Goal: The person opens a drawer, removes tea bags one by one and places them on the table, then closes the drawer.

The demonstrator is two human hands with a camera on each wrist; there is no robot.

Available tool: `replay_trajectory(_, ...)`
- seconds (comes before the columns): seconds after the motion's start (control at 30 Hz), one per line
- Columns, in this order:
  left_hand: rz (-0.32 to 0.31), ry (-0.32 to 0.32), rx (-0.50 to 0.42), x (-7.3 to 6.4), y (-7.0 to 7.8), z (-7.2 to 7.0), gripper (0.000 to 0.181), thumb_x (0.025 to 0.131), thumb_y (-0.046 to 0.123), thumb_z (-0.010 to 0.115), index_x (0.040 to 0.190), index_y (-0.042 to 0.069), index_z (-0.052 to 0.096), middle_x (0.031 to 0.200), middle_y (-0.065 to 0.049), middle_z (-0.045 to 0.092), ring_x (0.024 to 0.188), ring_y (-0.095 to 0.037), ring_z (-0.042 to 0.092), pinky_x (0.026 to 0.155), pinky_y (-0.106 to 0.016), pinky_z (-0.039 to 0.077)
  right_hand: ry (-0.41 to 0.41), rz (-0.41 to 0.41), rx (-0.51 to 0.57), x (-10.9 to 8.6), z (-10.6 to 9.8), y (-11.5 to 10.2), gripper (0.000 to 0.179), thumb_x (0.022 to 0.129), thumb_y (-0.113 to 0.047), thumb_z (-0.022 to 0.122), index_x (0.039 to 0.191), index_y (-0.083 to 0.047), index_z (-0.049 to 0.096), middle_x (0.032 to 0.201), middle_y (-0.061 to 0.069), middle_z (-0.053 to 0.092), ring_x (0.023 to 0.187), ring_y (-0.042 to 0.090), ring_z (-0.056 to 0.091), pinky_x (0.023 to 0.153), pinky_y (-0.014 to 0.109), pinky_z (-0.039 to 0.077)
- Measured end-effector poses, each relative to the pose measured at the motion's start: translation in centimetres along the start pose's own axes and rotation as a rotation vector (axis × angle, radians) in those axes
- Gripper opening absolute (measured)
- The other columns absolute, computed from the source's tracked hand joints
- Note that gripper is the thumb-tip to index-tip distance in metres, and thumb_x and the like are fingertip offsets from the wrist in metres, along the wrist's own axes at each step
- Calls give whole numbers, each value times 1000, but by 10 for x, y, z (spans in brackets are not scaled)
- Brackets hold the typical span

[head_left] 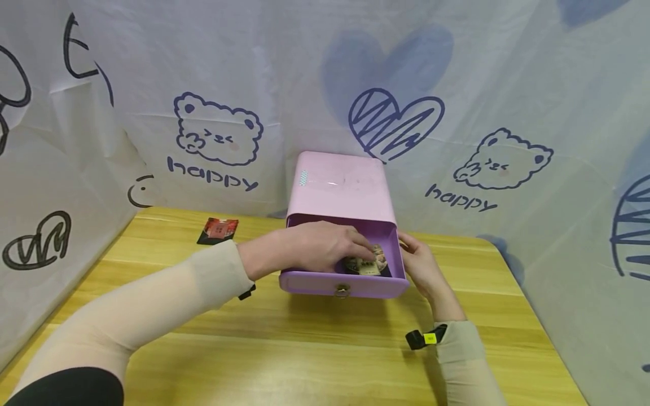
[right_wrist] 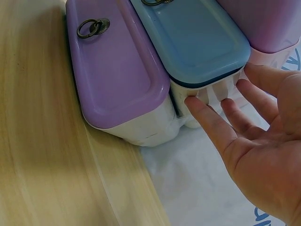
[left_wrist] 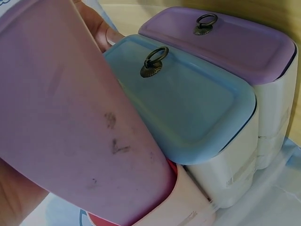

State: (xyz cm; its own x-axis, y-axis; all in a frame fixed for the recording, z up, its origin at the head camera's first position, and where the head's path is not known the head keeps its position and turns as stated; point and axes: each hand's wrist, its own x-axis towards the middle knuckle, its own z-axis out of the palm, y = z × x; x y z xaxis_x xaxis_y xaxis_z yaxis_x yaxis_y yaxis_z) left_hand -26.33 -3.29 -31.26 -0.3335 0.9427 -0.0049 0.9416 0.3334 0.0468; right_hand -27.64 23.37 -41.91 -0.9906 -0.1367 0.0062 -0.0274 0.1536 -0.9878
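Observation:
A small cabinet [head_left: 340,186] with a pink top stands on the table, its top drawer [head_left: 393,248] pulled out. My left hand [head_left: 325,245] reaches over the drawer's side, its fingers at a dark packet [head_left: 373,262] with a pale label inside. The thumb is hidden, so I cannot tell whether the hand grips the packet. In the left wrist view, only part of the left hand [left_wrist: 19,195] shows below the drawer wall. My right hand [right_wrist: 254,127] rests its extended fingertips against the cabinet's white side, by the blue drawer [right_wrist: 202,42].
A red and black packet [head_left: 219,230] lies on the wooden table [head_left: 254,361], left of the cabinet. Below the blue drawer sits a closed purple drawer [right_wrist: 122,70] with a ring pull. A printed cloth [head_left: 304,84] hangs behind the table.

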Motion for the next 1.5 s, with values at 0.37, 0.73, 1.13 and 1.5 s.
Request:
replay_trajectory(0.37,16,-40,-45,0,0,0,39,102,20,67,141,18,67,151,-2,57,139,-21,54,117,-35,42,2,0,15,0,0,1,50,106,-6,53,154,6,42,157,27,43,112,7,62,92,23,56)
replay_trajectory(0.73,-1,5,-13,0,1,1,34,103,27,66,134,17,71,143,-3,64,132,-21,61,112,-36,48,8,6,10,0,0,1,51,106,-7,53,155,5,42,158,25,43,120,15,60,93,23,56)
replay_trajectory(1.13,-28,66,64,-3,-1,5,44,97,19,71,141,20,67,136,-5,66,121,-19,64,98,-36,56,4,-13,23,0,2,2,50,106,-5,52,154,7,41,158,26,42,111,5,62,91,23,56)
replay_trajectory(1.5,-19,168,96,-9,-4,6,38,96,15,71,133,18,72,126,-3,70,115,-20,66,94,-36,58,-1,2,9,0,0,1,51,107,-8,52,156,5,40,160,24,40,128,25,57,93,23,56)
